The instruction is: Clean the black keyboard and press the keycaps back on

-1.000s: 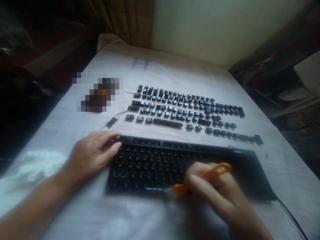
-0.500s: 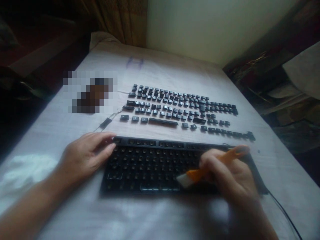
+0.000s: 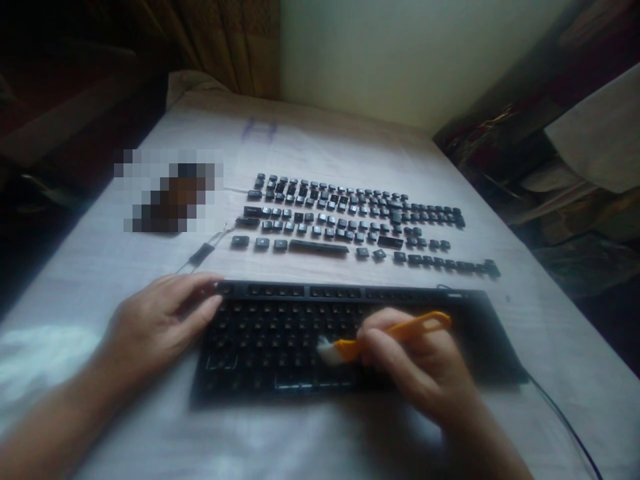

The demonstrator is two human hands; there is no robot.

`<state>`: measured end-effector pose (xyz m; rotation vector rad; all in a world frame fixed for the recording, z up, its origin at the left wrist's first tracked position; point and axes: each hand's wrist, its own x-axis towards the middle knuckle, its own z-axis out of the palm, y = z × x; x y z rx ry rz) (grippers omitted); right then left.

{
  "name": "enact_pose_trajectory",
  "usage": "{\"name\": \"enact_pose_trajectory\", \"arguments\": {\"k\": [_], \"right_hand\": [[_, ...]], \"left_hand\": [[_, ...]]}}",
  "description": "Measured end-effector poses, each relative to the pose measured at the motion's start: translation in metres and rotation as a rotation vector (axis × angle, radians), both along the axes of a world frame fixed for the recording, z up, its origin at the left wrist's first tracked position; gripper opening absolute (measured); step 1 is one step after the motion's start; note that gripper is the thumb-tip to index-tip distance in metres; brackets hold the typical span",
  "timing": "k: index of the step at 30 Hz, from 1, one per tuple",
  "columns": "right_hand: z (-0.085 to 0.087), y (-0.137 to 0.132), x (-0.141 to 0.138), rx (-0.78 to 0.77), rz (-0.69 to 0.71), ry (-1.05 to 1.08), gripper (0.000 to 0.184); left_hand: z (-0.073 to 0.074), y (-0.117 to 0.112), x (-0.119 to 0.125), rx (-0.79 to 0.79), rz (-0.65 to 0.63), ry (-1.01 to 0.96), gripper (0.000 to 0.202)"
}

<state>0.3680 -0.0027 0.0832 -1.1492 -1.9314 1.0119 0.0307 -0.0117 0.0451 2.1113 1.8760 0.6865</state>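
Observation:
A black keyboard (image 3: 280, 333) with its keycaps taken off lies in front of me on a white cloth. My right hand (image 3: 415, 367) is closed around an orange-handled brush (image 3: 395, 333); its white bristles touch the middle of the keyboard. My left hand (image 3: 160, 320) rests on the keyboard's left end, fingers laid along its top left corner, holding it. The removed black keycaps (image 3: 350, 217) are laid out in rows on the cloth beyond the keyboard.
A wire keycap puller (image 3: 203, 252) lies just past my left hand. A blurred-out dark object (image 3: 167, 200) sits at the far left of the cloth (image 3: 320, 147). The keyboard's cable (image 3: 565, 423) runs off at the right. Dark clutter (image 3: 550, 200) stands to the right.
My right hand has swept the brush leftward, from the keyboard's right part to its middle. The left hand has stayed at the keyboard's left end. The view has shifted a little.

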Motion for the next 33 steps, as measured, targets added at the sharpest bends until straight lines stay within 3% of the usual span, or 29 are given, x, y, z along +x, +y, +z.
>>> {"name": "enact_pose_trajectory", "arguments": {"k": [10,14,21,28,33], "right_hand": [[0.016,0.004,-0.002,-0.037,0.185,-0.134,0.036],[0.013,0.003,0.002,-0.049,0.153,-0.103,0.04],[0.0,0.001,0.005,0.026,-0.118,0.02,0.035],[0.001,0.003,0.001,0.04,-0.038,-0.048,0.036],[0.007,0.004,-0.002,-0.074,0.045,-0.087,0.04]], "left_hand": [[-0.001,0.0,-0.001,0.004,0.002,0.006,0.036],[0.0,0.0,0.0,0.01,-0.003,0.0,0.037],[-0.004,0.0,-0.003,0.088,-0.022,0.036,0.039],[-0.006,0.0,-0.002,0.103,-0.027,0.048,0.038],[-0.002,0.002,0.0,0.096,-0.014,0.046,0.042]]}}
